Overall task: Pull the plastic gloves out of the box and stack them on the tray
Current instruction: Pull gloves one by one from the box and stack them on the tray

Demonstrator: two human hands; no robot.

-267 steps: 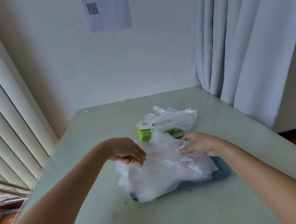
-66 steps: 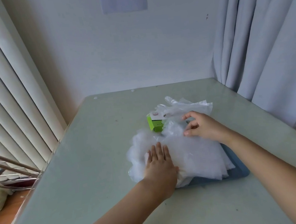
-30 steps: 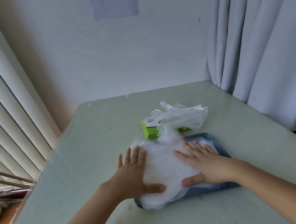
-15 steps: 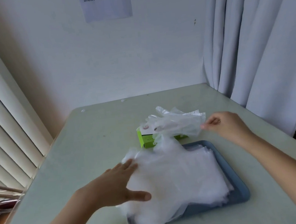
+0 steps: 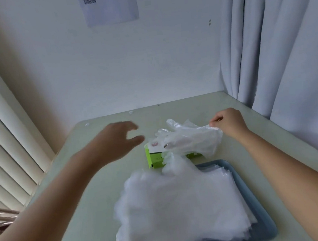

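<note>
Pale table (image 5: 182, 110), curtained corner: right hand (image 5: 230, 122) pinches the plastic glove (image 5: 191, 139) to pull it from the green box (image 5: 154, 158) mid-table; left hand (image 5: 115, 142) hovers spread, empty, likely to steady it; glove stack (image 5: 178, 206) covers the blue tray (image 5: 267, 225) near the front edge.

One view is supplied: the head camera, worn on your head and aimed forward and down across the table (image 5: 182, 108). It sits close to the work. Your forearms enter from the two lower corners, and your left hand (image 5: 115, 142) and right hand (image 5: 230, 123) reach mid-frame. The tray (image 5: 266, 224) lies nearest you, low and right of centre. The far wall (image 5: 129, 65) faces the lens, with the blinds (image 5: 1, 145) bordering the left edge and the curtain (image 5: 273, 51) the right. Under the wide angle, both lean.
</note>
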